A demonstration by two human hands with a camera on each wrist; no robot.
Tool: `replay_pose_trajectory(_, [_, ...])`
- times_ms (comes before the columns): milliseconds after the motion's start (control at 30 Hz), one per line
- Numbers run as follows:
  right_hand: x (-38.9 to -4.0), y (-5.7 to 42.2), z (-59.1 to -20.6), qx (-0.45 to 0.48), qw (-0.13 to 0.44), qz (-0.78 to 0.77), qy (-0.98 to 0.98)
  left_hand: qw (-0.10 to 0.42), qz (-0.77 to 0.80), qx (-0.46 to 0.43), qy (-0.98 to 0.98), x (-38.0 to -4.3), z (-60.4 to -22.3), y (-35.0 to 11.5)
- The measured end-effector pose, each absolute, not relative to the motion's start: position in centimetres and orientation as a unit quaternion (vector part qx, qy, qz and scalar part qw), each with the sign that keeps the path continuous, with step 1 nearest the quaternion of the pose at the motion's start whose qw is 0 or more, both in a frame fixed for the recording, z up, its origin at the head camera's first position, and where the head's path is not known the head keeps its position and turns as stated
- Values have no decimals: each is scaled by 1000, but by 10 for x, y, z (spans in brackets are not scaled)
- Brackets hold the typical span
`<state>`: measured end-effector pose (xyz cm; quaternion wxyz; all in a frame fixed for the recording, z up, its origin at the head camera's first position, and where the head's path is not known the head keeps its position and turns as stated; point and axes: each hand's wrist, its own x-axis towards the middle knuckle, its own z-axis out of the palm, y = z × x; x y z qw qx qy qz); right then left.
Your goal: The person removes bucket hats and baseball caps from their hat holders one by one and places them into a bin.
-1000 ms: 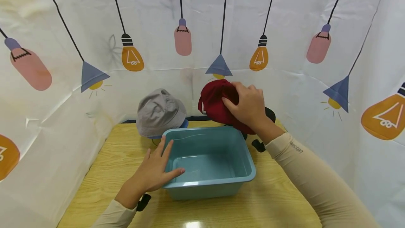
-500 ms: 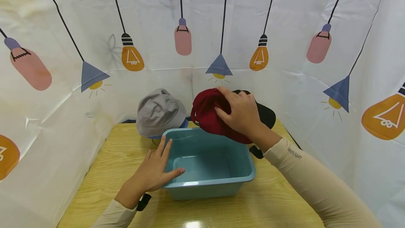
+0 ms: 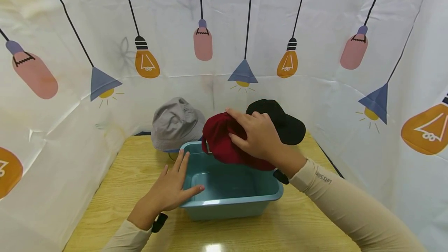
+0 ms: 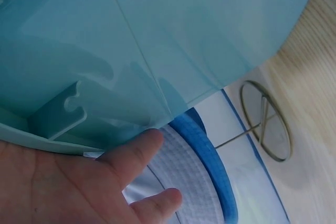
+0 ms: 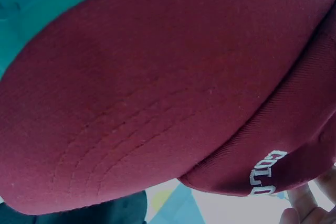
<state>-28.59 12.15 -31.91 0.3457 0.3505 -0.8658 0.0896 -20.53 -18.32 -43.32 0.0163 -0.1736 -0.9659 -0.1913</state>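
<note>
A dark red baseball cap hangs over the far part of a blue-green plastic basin, its crown gripped by my right hand. In the right wrist view the cap's brim fills most of the picture, with pale lettering on its front. My left hand rests with spread, straight fingers on the basin's left rim. Seen from the left wrist, those fingers lie along the basin's outer wall, near a grey and blue hat brim.
Behind the basin on the left, a grey bucket hat sits over something blue. A black cap is raised at the back right. A round wire base stands on the wooden table. Printed white sheeting surrounds the table.
My right hand has brought the red cap down, leftward and nearer, from behind the basin to above it. The black cap behind has come into view. My left hand has stayed on the rim.
</note>
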Motion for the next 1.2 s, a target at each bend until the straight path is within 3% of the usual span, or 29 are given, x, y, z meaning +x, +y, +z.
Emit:
replay_pose_trajectory(433, [-276,112,-326,391,295,95,-867,12,-199,-159,-967,-205,-431,-183])
replay_pose_trajectory(1200, [-266,90,-349,428,261,72,-862,-2,-186,-163,-969,-207,-433,-186])
